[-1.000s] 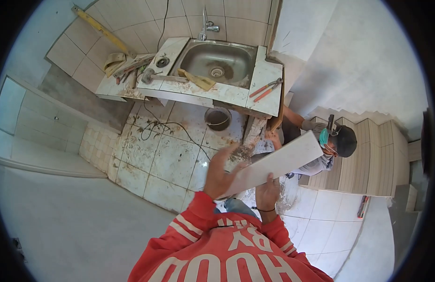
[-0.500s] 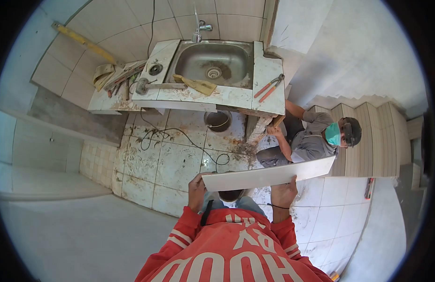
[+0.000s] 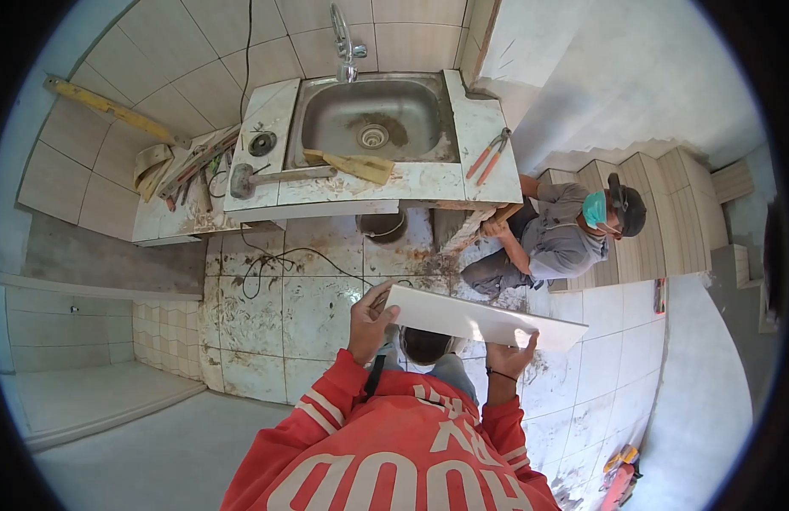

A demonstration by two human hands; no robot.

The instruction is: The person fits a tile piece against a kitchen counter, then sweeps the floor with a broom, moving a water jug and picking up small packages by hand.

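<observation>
Head view: the left hand [image 3: 371, 322] grips the near-left end of the tile [image 3: 480, 318], fingers curled over its edge; the right hand [image 3: 512, 355] clasps it from beneath, towards the right end. Keeping both grips firm and level should stop it tipping. The tile is long, white, glossy and unchipped, held above the floor [image 3: 318, 298].

Floor ahead: bare tiles, crossed by a cable [image 3: 275, 255] | right: crouching co-worker [image 3: 552, 238] blocked the way beside the sink counter [image 3: 480, 128] | counter top: cluttered (mallet [image 3: 267, 176], pliers [image 3: 488, 153]).
</observation>
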